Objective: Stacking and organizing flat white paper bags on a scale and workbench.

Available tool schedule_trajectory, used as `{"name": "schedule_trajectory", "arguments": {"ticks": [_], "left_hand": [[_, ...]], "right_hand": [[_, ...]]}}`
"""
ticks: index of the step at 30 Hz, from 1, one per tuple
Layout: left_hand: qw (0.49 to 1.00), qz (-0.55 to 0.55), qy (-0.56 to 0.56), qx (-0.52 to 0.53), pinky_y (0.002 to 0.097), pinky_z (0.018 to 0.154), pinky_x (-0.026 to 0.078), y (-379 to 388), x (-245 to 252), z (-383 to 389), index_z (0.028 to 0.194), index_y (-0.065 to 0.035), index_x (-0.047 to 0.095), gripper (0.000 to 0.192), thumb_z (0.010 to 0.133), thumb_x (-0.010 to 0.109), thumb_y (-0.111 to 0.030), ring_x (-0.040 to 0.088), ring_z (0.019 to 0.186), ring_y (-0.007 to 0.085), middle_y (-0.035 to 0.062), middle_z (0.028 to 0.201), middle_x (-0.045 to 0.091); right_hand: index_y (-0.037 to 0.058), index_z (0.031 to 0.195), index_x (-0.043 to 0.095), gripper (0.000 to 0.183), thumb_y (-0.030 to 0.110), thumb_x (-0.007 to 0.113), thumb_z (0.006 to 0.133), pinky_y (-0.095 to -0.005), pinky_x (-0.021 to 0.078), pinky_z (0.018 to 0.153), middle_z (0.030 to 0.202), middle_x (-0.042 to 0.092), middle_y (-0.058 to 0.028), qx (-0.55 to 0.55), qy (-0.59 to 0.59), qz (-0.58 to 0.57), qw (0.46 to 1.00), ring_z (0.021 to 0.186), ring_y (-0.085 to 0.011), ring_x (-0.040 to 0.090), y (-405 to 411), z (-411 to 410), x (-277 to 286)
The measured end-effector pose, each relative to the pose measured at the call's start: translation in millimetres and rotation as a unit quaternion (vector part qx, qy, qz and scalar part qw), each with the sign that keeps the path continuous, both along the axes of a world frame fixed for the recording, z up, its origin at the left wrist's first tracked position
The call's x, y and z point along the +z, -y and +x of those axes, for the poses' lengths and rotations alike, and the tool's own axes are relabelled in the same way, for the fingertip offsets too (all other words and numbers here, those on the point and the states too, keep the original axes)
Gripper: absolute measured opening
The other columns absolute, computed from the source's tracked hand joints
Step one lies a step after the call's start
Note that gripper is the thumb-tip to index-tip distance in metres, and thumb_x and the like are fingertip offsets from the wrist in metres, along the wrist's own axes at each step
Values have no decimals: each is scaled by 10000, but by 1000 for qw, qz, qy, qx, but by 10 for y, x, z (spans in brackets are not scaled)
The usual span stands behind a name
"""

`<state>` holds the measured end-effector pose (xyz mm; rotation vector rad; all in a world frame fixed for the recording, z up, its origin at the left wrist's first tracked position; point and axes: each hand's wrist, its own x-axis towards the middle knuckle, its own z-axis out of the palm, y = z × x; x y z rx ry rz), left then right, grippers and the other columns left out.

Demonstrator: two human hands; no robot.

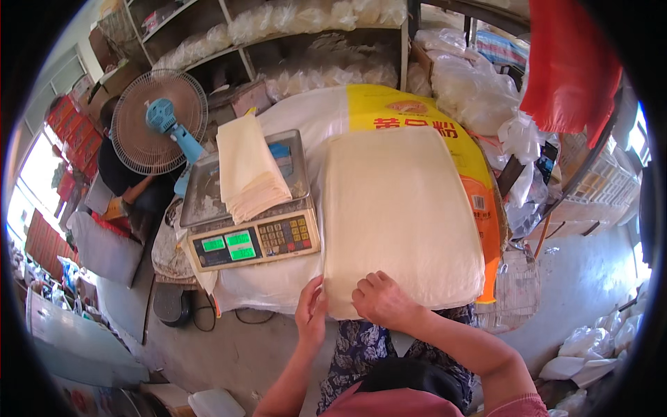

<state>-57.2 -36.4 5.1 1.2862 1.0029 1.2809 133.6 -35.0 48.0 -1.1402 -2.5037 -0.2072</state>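
Note:
A broad stack of thin cream-coloured sheets (401,208) lies flat before me on a white woven sack (271,286). At its near left corner, my left hand (311,313) has its fingertips against the stack's side edge. My right hand (383,299) rests with curled fingers on the near edge of the top sheet. Whether either hand pinches a sheet is hard to tell. To the left, a folded bundle of similar cream sheets (250,172) lies on the metal pan of a digital weighing scale (255,242), whose green displays are lit.
A fan (159,122) with a blue motor housing stands behind the scale. Beyond it sits another person (122,167). Shelves at the back hold clear plastic bags (312,21) of pale goods. A red plastic sheet (568,68) hangs at the upper right. Plastic bags (586,341) lie at the lower right.

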Motion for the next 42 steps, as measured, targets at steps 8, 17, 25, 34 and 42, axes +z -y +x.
{"name": "schedule_trajectory", "arguments": {"ticks": [8, 17, 25, 34, 42], "left_hand": [[923, 248, -292, 41, 367, 902, 470, -193, 120, 74, 1049, 6, 620, 248, 809, 568, 38, 585, 1045, 309, 165, 1092, 614], [878, 312, -361, 50, 434, 805, 457, -461, 162, 429, 896, -13, 605, 179, 729, 586, 48, 554, 912, 353, 156, 946, 598], [874, 322, -356, 74, 458, 814, 415, -372, -15, 583, 891, -19, 547, 176, 724, 545, 37, 493, 939, 368, 170, 963, 529], [870, 291, -395, 39, 448, 803, 451, -797, 226, 632, 874, -10, 599, 120, 754, 588, -4, 542, 894, 372, 153, 890, 594], [790, 293, -535, 55, 429, 802, 483, -1195, 358, 438, 860, 36, 575, 85, 807, 549, -25, 572, 905, 353, 184, 895, 587]], "right_hand": [[33, 817, 660, 145, 141, 686, 724, -352, 514, 655, 816, 657, -130, -214, -409, -231, 857, 739, -245, 656, -341, 461, 160], [88, 1238, 571, 434, 353, 541, 896, -531, 274, 1057, 1366, 475, -92, -178, -73, -65, 979, 1334, -296, 358, -96, 155, -315], [72, 990, 627, 171, 180, 563, 873, -422, 492, 761, 970, 643, -180, -288, -401, -142, 858, 899, -362, 617, -711, 759, 384], [-5, 891, 614, 262, 257, 607, 895, -428, 475, 694, 859, 613, -209, -243, -414, -70, 875, 802, -396, 592, -578, 774, 542], [-18, 863, 598, 238, 216, 614, 901, -412, 438, 621, 786, 593, -192, -249, -403, -112, 873, 703, -377, 566, -501, 808, 578]]}}
